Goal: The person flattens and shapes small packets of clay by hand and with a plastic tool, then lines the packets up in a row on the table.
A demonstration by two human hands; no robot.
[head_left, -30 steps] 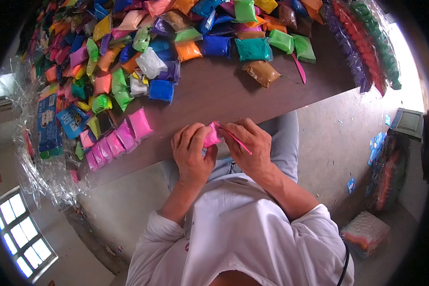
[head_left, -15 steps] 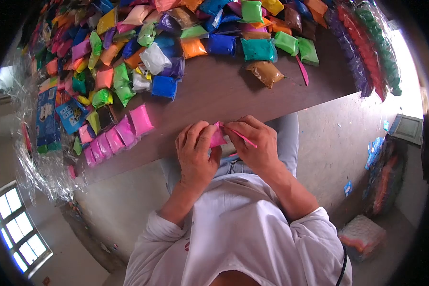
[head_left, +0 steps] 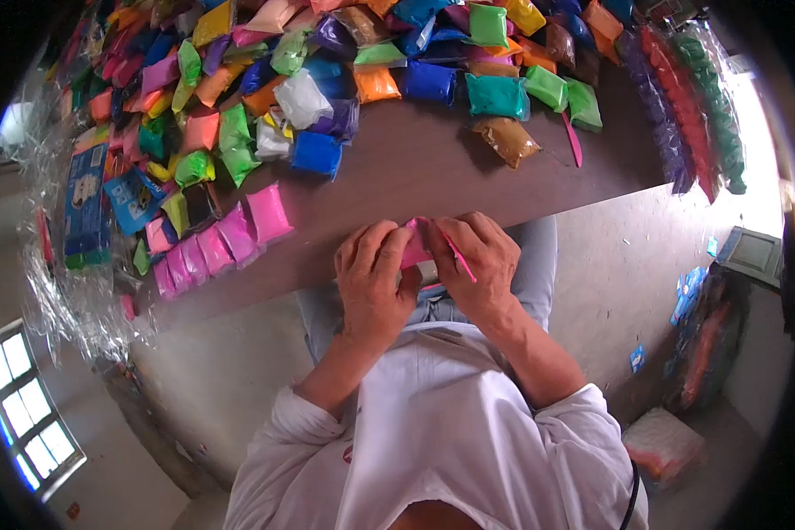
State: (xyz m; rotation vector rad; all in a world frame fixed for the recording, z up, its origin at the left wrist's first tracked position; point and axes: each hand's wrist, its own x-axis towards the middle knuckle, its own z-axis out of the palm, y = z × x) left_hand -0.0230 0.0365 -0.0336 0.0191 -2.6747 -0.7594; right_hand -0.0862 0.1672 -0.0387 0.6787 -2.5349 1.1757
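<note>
Between my two hands, just over the table's front edge, is a pink packet (head_left: 413, 250). My left hand (head_left: 373, 276) is closed on its left side, fingers bent over it. My right hand (head_left: 477, 269) pinches at its upper right side and also holds a thin pink stick (head_left: 458, 259) that slants down across the fingers. Part of the packet is hidden by the fingers. To the left, a row of several pink packets (head_left: 215, 248) lies on the table. A brown packet (head_left: 506, 141) and another pink stick (head_left: 573, 141) lie farther back.
Many coloured packets (head_left: 305, 99) are heaped over the back and left of the table (head_left: 371, 172). Long bags of purple, red and green packets (head_left: 693, 106) lie at the right end. Clear plastic wrap (head_left: 71, 300) hangs at the left edge. A bundle (head_left: 664, 446) rests on the floor.
Both hands have shifted slightly right in view with the packet. The pink stick now slants more steeply, and the packet's upper edge shows pulled up between the fingers. The camera view has moved slightly.
</note>
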